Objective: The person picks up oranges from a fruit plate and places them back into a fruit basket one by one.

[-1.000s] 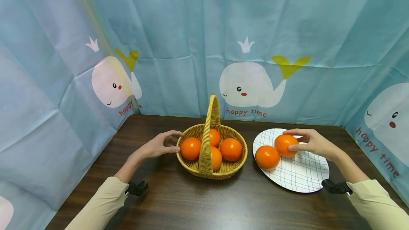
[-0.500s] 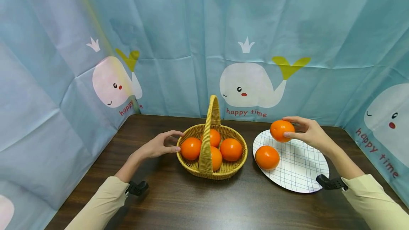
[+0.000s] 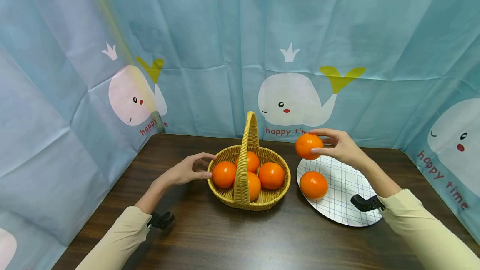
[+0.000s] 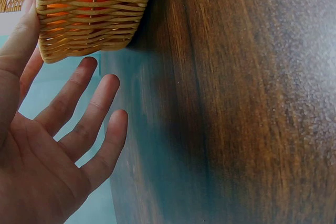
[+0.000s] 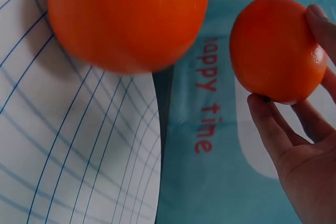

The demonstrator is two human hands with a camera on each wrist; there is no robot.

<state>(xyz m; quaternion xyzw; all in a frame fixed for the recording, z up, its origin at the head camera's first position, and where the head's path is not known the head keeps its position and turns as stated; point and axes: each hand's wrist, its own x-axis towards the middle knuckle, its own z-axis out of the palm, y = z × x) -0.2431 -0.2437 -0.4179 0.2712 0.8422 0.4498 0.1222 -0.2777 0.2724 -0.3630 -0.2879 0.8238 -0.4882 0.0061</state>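
Note:
My right hand [image 3: 339,148] holds a smooth, glossy persimmon [image 3: 304,147] between thumb and fingers, raised above the far left edge of a white checked plate [image 3: 356,195]. In the right wrist view the held persimmon [image 5: 273,51] has a small dark spot near a fingertip. Another persimmon [image 3: 313,185] lies on the plate. My left hand [image 3: 189,170] touches the left rim of a yellow wicker basket [image 3: 262,206] with thumb and index finger; its other fingers [image 4: 89,121] extend loosely, clear of the wicker. Several persimmons [image 3: 271,175] sit inside the basket.
The basket's tall arched handle [image 3: 243,166] rises over its middle. Basket and plate stand side by side on a dark wooden table [image 3: 240,241]. Behind the table hangs a blue curtain [image 3: 210,53] printed with whales.
My right hand has lifted one persimmon off the plate and carried it up and leftward, toward the basket. The left hand and the basket have stayed in place.

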